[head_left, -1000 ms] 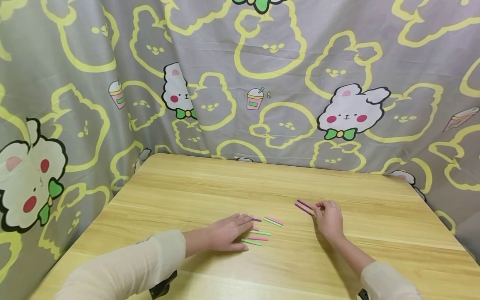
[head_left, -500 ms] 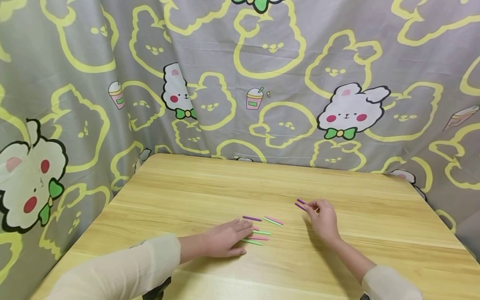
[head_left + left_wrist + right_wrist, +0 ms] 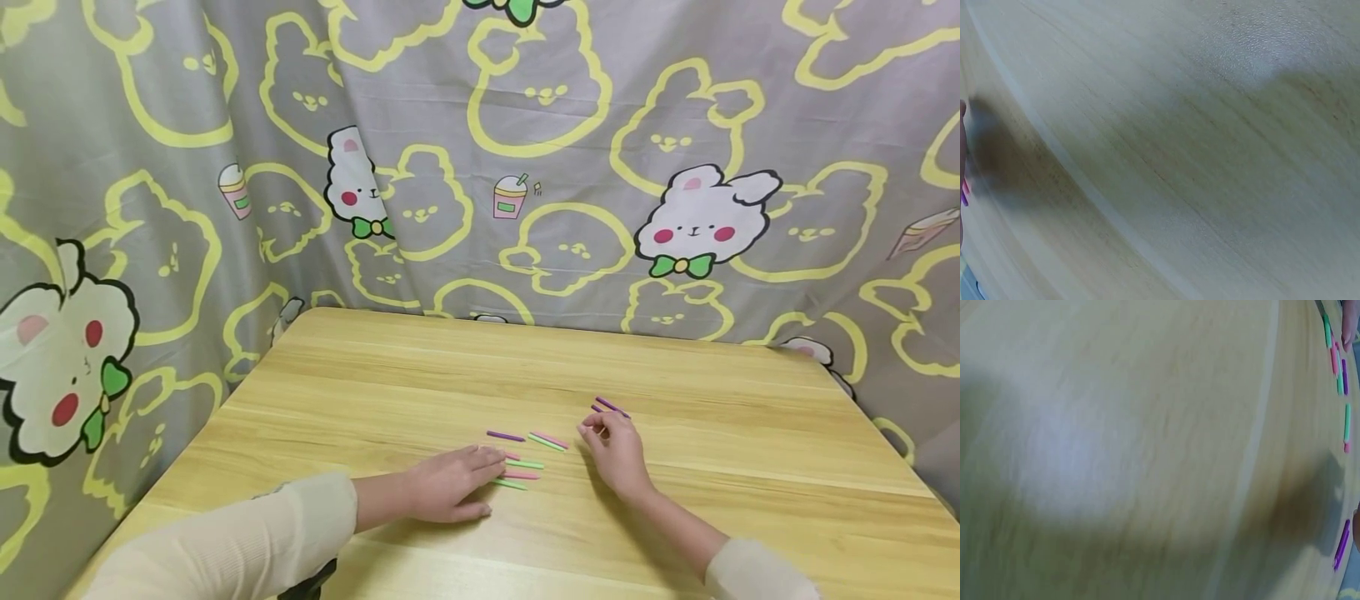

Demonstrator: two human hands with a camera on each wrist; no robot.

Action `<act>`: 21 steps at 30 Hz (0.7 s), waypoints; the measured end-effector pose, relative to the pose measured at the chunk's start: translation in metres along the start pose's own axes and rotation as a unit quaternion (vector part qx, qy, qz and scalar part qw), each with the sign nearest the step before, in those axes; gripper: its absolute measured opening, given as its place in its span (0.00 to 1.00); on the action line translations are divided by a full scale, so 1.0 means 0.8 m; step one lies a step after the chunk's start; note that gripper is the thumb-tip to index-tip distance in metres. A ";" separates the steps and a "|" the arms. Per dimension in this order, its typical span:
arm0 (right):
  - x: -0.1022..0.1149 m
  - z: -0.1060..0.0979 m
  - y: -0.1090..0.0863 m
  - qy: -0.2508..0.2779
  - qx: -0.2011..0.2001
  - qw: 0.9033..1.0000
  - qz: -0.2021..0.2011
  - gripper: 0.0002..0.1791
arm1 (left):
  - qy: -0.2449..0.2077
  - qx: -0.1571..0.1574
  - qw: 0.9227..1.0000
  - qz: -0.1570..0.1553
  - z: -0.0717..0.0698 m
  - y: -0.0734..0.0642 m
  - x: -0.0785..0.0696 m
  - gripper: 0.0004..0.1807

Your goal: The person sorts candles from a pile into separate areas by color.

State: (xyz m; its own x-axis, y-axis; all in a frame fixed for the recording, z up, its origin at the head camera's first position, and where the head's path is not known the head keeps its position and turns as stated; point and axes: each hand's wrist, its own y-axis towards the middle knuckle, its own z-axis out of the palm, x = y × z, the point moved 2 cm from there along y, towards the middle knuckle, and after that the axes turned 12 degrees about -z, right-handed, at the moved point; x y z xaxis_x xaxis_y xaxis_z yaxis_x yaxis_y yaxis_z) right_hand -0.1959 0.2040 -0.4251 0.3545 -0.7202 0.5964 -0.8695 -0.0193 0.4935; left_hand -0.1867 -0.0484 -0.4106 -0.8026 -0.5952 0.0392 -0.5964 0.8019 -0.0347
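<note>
Right hand (image 3: 617, 454) has its fingers loosely bent, nothing I can see in it. Purple pair of sticks (image 3: 613, 407) is just off its 12 o'clock, pink-and-green pair (image 3: 547, 443) around 9. Left hand (image 3: 453, 485) is fingers-out over the ends of some pink and green sticks (image 3: 521, 477), not gripping; lone purple stick (image 3: 506, 436) at its 2 o'clock. Wood table (image 3: 420, 367), cartoon curtain (image 3: 431, 100) at 12.

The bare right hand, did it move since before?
Yes, the bare right hand moved left, away from the right edge of the pale wooden table.
</note>
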 end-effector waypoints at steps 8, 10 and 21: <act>0.012 0.017 0.000 0.021 -0.001 1.000 -0.004 0.02 | -0.005 -0.006 1.000 0.027 -0.002 0.001 0.000 0.30; 0.014 0.020 0.001 0.024 -0.001 1.000 -0.007 0.02 | 0.002 -0.010 0.999 0.030 -0.002 0.002 0.000 0.30; 0.024 0.040 0.005 0.052 0.024 0.998 -0.004 0.04 | 0.013 0.002 1.000 0.016 0.001 0.004 0.000 0.32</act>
State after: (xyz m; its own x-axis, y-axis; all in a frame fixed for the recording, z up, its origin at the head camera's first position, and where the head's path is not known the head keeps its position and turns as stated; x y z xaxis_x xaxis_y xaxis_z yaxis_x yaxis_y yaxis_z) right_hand -0.2039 0.1679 -0.4319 0.3932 -0.6440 0.6562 -0.8813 -0.0605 0.4686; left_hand -0.1886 -0.0455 -0.4118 -0.8209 -0.5674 0.0649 -0.5703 0.8204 -0.0411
